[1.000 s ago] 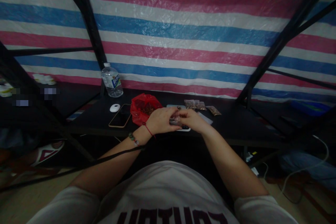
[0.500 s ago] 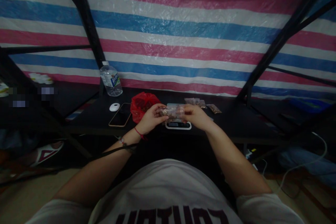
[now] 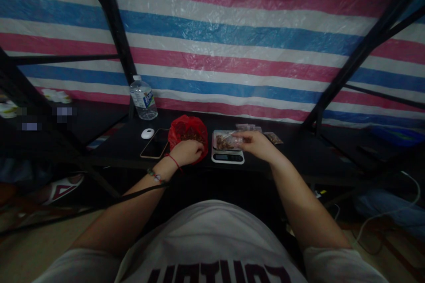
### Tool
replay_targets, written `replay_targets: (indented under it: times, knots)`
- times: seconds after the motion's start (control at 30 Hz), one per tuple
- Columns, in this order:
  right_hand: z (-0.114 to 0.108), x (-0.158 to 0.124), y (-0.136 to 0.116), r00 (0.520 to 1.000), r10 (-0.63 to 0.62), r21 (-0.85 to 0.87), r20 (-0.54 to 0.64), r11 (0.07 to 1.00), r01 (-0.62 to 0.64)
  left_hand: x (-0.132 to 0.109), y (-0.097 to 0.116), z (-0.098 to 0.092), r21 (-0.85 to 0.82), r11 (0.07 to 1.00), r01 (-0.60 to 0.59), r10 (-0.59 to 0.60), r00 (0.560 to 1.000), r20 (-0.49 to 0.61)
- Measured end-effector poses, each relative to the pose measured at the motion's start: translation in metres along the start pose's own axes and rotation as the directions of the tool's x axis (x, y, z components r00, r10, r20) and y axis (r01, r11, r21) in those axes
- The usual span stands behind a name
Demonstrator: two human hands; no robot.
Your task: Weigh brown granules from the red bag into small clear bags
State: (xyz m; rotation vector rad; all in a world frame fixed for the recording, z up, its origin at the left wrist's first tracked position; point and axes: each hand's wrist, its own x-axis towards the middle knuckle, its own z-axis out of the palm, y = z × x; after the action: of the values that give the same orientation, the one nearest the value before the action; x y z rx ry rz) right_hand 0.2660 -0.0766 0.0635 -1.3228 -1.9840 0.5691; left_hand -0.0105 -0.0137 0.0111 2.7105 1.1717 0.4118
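My left hand reaches over the near side of a red plastic bag, its fingers curled at the loose brown bits inside. Whatever lies between those fingertips is hidden. On the platform of a white digital scale lies a small clear zip bag, partly filled with similar brown pieces. My right hand pinches the right end of this bag. The scale's dark display faces me, its reading too dim to make out.
Behind the right hand lie several small clear bags and a filled one. Left of the red bag are a phone, a white mouse and a plastic bottle. Black metal posts frame the striped sheet.
My left hand has let go of the clear bag and moved left to the red bag. The clear bag has come down onto the scale, still held by my right hand.
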Motion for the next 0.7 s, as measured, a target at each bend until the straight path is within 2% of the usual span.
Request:
replay_targets:
  times: [0.07, 0.13, 0.2, 0.27, 0.33, 0.4, 0.47, 0.7]
  knots:
    - [0.0, 0.0, 0.0, 1.0, -0.007, -0.073, -0.03, 0.997, 0.005, -0.001, -0.001, 0.0, 0.042, 0.999, 0.031, -0.032, 0.999, 0.023]
    - [0.004, 0.0, -0.001, 1.0, 0.008, -0.108, -0.023, 0.994, -0.01, -0.002, 0.001, -0.003, 0.03, 0.998, 0.056, -0.055, 0.998, -0.009]
    - [0.011, -0.001, -0.004, 0.999, 0.029, -0.065, 0.016, 0.997, -0.028, -0.003, 0.01, -0.009, -0.026, 0.999, 0.032, -0.035, 0.989, -0.145]
    - [0.021, -0.002, -0.008, 0.998, 0.024, 0.004, 0.063, 1.0, -0.025, -0.004, 0.023, -0.014, -0.077, 0.995, -0.057, 0.029, 0.946, -0.322]
    - [0.032, -0.003, -0.015, 0.992, -0.023, 0.069, 0.124, 0.998, 0.015, -0.007, 0.039, -0.015, -0.072, 0.981, -0.181, 0.14, 0.912, -0.387]
    - [0.042, -0.004, -0.023, 0.982, -0.08, 0.098, 0.17, 0.993, 0.064, -0.01, 0.053, -0.014, -0.041, 0.963, -0.265, 0.232, 0.902, -0.363]
    - [0.05, -0.004, -0.03, 0.973, -0.111, 0.104, 0.201, 0.99, 0.092, -0.013, 0.063, -0.011, -0.034, 0.961, -0.275, 0.249, 0.911, -0.329]
    - [0.056, -0.007, -0.037, 0.967, -0.126, 0.175, 0.22, 0.981, 0.087, -0.017, 0.075, -0.008, -0.218, 0.958, -0.187, 0.118, 0.949, -0.293]
